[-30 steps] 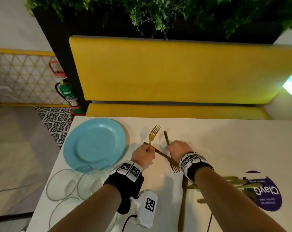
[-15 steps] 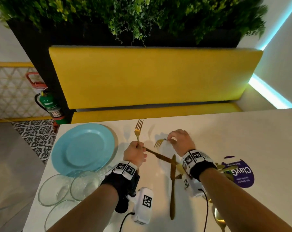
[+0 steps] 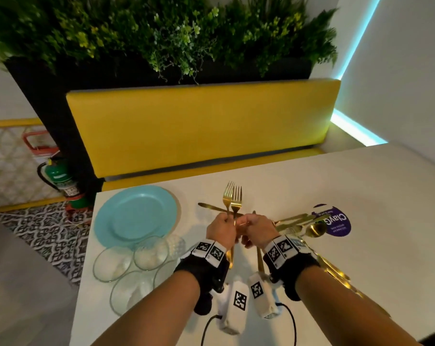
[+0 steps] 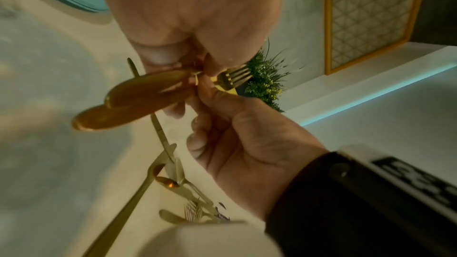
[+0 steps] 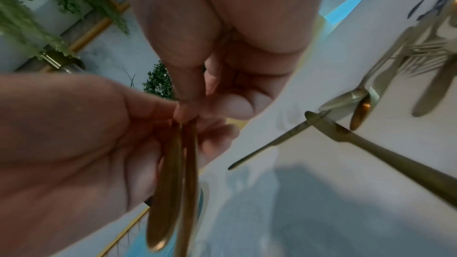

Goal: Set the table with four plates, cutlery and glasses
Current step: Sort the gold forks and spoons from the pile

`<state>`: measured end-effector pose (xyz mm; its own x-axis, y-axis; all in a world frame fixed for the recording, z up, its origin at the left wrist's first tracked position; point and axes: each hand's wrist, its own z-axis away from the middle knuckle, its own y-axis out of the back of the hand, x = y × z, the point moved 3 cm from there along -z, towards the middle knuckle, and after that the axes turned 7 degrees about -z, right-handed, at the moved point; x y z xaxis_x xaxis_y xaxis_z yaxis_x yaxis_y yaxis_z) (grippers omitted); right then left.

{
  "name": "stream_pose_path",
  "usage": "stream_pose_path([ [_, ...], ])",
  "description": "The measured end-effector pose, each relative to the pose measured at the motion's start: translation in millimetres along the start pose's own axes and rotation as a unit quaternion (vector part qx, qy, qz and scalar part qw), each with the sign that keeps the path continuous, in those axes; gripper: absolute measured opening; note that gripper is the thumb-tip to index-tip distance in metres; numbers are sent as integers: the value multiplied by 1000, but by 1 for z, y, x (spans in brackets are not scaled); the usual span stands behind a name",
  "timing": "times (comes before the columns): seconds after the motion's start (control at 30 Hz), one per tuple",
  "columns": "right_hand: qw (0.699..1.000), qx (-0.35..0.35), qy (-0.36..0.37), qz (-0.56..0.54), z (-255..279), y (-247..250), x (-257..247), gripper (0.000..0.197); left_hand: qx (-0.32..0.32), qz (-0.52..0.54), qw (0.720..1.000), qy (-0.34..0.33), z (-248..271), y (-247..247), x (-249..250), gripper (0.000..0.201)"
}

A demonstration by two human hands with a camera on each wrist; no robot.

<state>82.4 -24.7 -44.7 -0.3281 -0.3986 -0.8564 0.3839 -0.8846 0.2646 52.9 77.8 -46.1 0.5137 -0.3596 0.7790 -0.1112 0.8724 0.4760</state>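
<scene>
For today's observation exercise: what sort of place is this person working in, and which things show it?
Probably a restaurant or café dining area: a long yellow bench runs behind the white table, a planter of greenery tops it, and a fire extinguisher stands beside it.

Two gold forks [image 3: 232,201] stand upright side by side, tines up, handles gripped between the hands. A gold knife [image 3: 212,208] lies flat on the white table behind them. The turquoise plate [image 3: 136,216] sits at the left corner — clear glasses [image 3: 151,253] clustered just beside its near edge — and a heap of gold cutlery [image 3: 301,224] lies to the right.
</scene>
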Motion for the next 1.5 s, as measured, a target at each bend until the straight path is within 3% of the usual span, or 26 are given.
stream_pose_path([
  [0.37, 997, 64, -5, 39, 38, -12, 37, 14, -98, 29, 994, 30, 28, -20, -29, 26],
  [0.57, 992, 63, -41, 98, 11, 31, 47, 20, -110, 109, 986, 65, 0, -31, -9, 14],
  [0.67, 985, 89, -54, 138, -5, 68, 53, 10, -108, 113, 986, 61, -18, -38, 5, 17],
  [0.7, 981, 99, -64, 157, -10, 82, 56, 7, -111, 114, 985, 60, -24, -43, 9, 22],
  [0.8, 959, 153, -118, 208, -27, 127, 67, 26, -98, 73, 991, 49, -39, -54, 20, 20],
  [0.9, 924, 164, -179, 297, -41, 163, 76, 34, -81, 59, 994, 42, -54, -63, 25, 19],
  [1.07, 896, 188, -198, 351, -70, 193, 86, 32, -68, 52, 995, 47, -69, -73, 27, 25],
  [1.27, 882, 148, -127, 429, -100, 208, 75, 27, -47, 56, 996, 54, -77, -78, 25, 26],
  [1.5, 851, 29, -96, 516, -123, 207, 69, 27, -41, 40, 996, 62, -84, -79, 20, 23],
])
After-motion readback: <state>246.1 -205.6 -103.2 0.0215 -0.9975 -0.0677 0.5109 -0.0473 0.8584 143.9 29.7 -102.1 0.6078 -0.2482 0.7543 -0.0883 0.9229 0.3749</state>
